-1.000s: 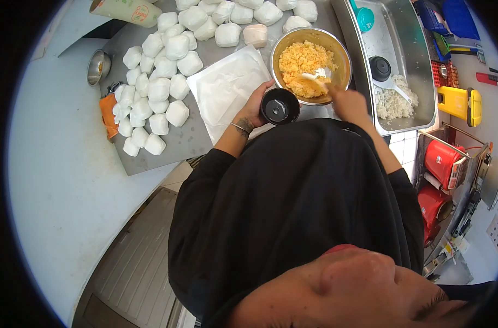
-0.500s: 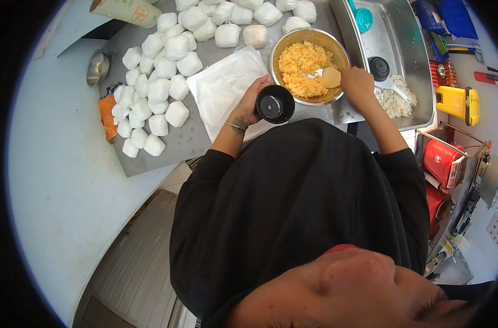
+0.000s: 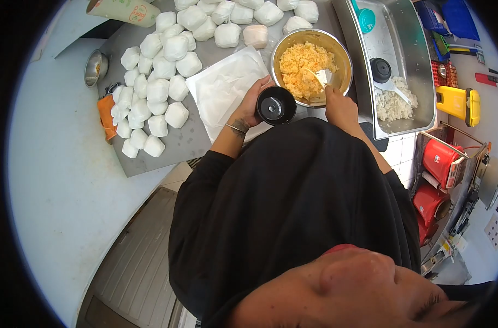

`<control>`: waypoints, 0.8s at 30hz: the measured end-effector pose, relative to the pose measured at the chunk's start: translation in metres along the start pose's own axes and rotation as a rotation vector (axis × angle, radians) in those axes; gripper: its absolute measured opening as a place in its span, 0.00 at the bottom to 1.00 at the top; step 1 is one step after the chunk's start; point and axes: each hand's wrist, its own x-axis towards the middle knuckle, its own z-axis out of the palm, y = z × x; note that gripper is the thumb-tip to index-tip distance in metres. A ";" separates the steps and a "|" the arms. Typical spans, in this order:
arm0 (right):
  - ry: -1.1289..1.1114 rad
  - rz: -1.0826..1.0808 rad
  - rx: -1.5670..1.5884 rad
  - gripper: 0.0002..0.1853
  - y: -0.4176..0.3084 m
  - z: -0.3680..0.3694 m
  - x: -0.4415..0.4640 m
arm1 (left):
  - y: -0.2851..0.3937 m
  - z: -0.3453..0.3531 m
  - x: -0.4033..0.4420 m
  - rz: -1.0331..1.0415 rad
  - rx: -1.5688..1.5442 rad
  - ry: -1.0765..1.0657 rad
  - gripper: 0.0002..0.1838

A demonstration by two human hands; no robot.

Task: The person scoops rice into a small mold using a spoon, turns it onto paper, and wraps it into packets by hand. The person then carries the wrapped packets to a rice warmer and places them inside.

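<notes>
My left hand (image 3: 250,105) is wrapped round the side of a small black bowl (image 3: 276,107), whose inside faces up and looks bare of food. My right hand (image 3: 340,108) grips the handle of a pale rice paddle (image 3: 317,78) over the near right rim of a metal mixing bowl (image 3: 348,66). The paddle is tipped on edge, its blade against the orange rice (image 3: 299,64) heaped on the bowl's left side. On the right, bare metal shows inside the bowl. The black bowl is just below the mixing bowl's lower left rim.
Wrapped white bundles (image 3: 175,48) crowd the grey table at left and back. White paper sheets (image 3: 221,82) lie by my left hand. To the right, a deep steel pan (image 3: 428,104) holds white rice (image 3: 391,104), a white paddle (image 3: 397,90) and a black round container (image 3: 380,70).
My right hand has moved left and nearer to me, turning the paddle from flat to edge-on against the rice. The left hand and black bowl have barely moved.
</notes>
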 end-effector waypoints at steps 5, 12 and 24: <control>0.043 -0.173 -0.021 0.21 -0.009 0.027 -0.021 | 0.006 0.028 -0.013 -0.004 -0.004 0.094 0.22; 0.066 -0.069 -0.064 0.21 0.019 0.001 -0.004 | 0.006 0.019 -0.008 -0.028 -0.028 0.044 0.21; 0.256 0.072 -0.160 0.12 0.029 -0.038 0.025 | 0.005 0.017 -0.014 -0.035 -0.030 0.122 0.32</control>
